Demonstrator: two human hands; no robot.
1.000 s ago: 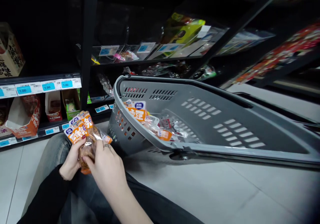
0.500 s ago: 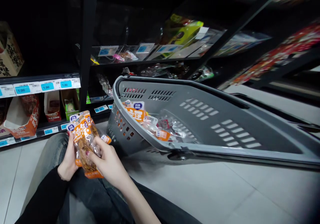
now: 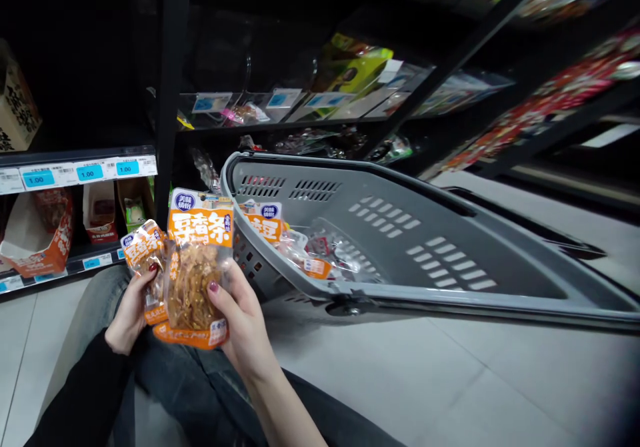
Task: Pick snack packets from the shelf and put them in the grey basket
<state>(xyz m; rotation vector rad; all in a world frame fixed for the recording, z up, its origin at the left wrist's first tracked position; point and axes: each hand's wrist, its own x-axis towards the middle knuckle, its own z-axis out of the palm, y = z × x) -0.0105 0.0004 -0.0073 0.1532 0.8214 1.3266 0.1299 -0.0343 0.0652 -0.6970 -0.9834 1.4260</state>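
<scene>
At far left, a beige carton [image 3: 19,104] is cut off by the edge of view, and the shelf space behind it is too dark to make out. Below, under a strip of price labels [image 3: 90,172], sit open-topped cardboard boxes, one orange and white [image 3: 37,234], one red and white [image 3: 103,230]. The left hand [image 3: 125,317] has its grip closed on an orange-topped packet [image 3: 145,254] above denim trousers [image 3: 175,374]; that packet's right side is hidden by a second packet [image 3: 197,287]. This one, glossy clear plastic over brown, crinkled contents, stands nearly upright in the right hand [image 3: 245,320], whose grip pinches its right edge, thumb in front, most fingers concealed behind. It stands in the way of a dark shelf post [image 3: 173,87] and the nearest end of a grey plastic basket [image 3: 425,297]. Inside the slotted, tapering basket lie more plastic packets [image 3: 265,226], partly masked by its rim. Farther right, the red goods [image 3: 565,104] on a shelf are too blurred to identify.
</scene>
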